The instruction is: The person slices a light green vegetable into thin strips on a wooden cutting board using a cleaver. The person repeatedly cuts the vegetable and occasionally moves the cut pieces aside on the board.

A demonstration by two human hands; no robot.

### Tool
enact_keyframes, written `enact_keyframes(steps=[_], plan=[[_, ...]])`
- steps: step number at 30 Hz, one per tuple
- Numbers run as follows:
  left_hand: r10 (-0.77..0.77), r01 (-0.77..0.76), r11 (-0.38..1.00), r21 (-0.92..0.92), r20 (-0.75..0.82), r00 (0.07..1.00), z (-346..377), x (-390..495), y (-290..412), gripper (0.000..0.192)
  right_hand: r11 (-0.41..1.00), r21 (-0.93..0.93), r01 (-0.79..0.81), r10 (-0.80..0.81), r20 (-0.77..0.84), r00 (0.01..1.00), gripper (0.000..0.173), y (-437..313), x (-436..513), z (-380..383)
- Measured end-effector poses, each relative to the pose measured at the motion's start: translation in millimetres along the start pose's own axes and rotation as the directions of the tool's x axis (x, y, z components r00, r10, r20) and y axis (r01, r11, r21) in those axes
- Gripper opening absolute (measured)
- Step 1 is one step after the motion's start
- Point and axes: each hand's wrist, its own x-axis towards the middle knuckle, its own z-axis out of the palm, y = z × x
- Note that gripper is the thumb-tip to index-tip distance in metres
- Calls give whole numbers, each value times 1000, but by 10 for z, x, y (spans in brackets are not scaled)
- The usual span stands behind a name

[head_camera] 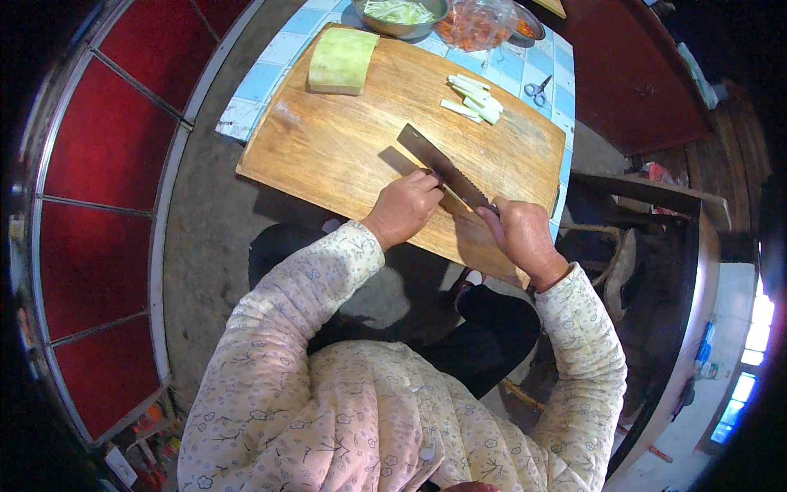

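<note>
My right hand is closed around the handle of a kitchen knife, its broad blade pointing to the upper left over the wooden cutting board. Close to the blade's left side, my left hand has its fingers bent together near the board; whether they pinch something is hidden. A thin pale strip shows between the two hands. Several pale green vegetable sticks lie in a small pile beyond the knife. A large pale green vegetable block rests at the board's far left.
On the blue and white tiled table, behind the board, stand a metal bowl of pale shreds, a clear plastic bag of orange pieces and a dish. Scissors lie right of the board. A wooden bench stands further right.
</note>
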Motion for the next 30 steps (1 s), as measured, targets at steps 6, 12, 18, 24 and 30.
enact_keyframes(steps=[6, 12, 18, 24, 30], plan=[[-1, 1, 1000, -5, -21, 1000, -4, 15, 9, 8, 999, -40, 33, -30, 75, 997, 30, 1, 50, -47], [-30, 30, 1000, 0, 24, 999, -12, 12, 12, 10, 999, -22, 49, -47, 95, 994, 31, -45, 166, 6], [-40, 41, 999, -32, 16, 999, -14, 33, 30, 15, 997, 48, -66, 61, 88, 994, 31, -63, 273, 121], [-30, 30, 998, -54, 6, 1000, -16, 21, 10, 18, 978, 163, -132, 143, -63, 988, 34, 28, 146, 170], [-42, 42, 999, -12, 50, 998, -15, 9, 17, 16, 996, 65, -53, 52, 25, 998, 34, 49, 43, 24]])
